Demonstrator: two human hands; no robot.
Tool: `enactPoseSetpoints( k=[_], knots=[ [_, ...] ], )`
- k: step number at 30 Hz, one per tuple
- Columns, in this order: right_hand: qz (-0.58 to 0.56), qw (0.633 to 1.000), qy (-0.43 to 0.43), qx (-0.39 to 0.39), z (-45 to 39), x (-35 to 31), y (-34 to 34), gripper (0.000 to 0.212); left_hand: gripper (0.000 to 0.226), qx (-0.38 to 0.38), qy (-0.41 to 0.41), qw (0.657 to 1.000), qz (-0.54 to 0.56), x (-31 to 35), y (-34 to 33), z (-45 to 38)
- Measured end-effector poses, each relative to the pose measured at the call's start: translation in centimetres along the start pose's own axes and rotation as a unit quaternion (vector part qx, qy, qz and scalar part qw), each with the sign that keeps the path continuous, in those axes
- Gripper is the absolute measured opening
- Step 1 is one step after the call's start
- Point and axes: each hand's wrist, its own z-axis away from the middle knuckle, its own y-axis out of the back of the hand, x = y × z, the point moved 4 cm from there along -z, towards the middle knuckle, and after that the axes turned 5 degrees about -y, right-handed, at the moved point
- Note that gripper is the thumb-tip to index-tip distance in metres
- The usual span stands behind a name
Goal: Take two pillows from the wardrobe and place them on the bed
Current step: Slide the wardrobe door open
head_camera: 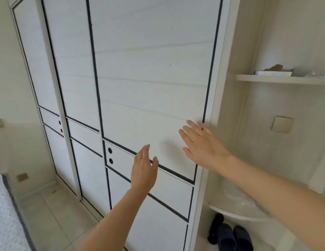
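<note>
both hands raised to a closed wardrobe door

a white wardrobe point(149, 73) with sliding doors edged in thin black lines is seen filling most of the view. all its doors are shut, so the pillows named in the task cannot be seen; whether they lie behind these doors cannot be told. the nearest door panel point(158, 98) is framed in black, and two small dark round holes point(110, 155) are set one above the other in the narrow band at its left edge. a matching pair of holes is seen on the farthest door, at the left.

the left hand point(143, 171) is held up in front of the lower part of the nearest door, edge-on, fingers straight and together, thumb apart; nothing is gripped. whether it touches the door cannot be told. the right hand point(203, 144) is spread flat, fingers splayed, near the door's right edge, with its fingertips at or on the panel; nothing is held in it either. both forearms are bare.

a corner of the bed point(5, 214), covered in a pale textured fabric with a dark border, is seen at the lower left, well apart from the hands. a pale tiled floor point(54, 214) lies between bed and wardrobe.

to the right of the wardrobe an upper shelf point(281, 79) is fixed to the wall, with a flat white box point(272, 73) and some blurred items on it. a rounded lower shelf point(236, 213) is seen below, and dark blue slippers point(234, 238) rest on the floor beneath it. a square wall switch point(282, 124) is mounted between the two shelves
</note>
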Motion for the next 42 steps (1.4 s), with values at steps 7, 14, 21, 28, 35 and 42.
enactPoseSetpoints(
  k=[7,14,21,28,35,42],
  knots=[
    [0.172,0.984,0.034,0.019,-5.8,1.0,-3.8,0.069,0.071,-0.028,0.038,0.994,0.1,-0.4,-6.4,-5.2],
    [0.248,0.969,0.008,0.013,-7.6,1.5,-6.3,0.077,0.078,0.021,0.047,0.99,0.133,-0.3,-11.2,-8.9],
    [0.263,0.965,0.005,0.009,-8.7,0.4,-7.0,0.08,0.087,0.067,0.043,0.99,0.112,-1.0,-12.0,-10.0],
    [0.266,0.964,-0.006,0.018,-10.3,-1.0,-7.0,0.084,0.084,0.076,0.029,0.992,0.097,-2.4,-11.6,-11.0],
    [0.26,0.965,-0.021,0.015,-12.5,-2.4,-7.6,0.089,0.083,0.074,0.041,0.993,0.084,-5.1,-11.1,-12.6],
    [0.238,0.971,-0.026,0.001,-17.1,-5.2,-8.0,0.087,0.083,0.084,0.025,0.995,0.052,-8.8,-9.5,-15.7]
  ],
)
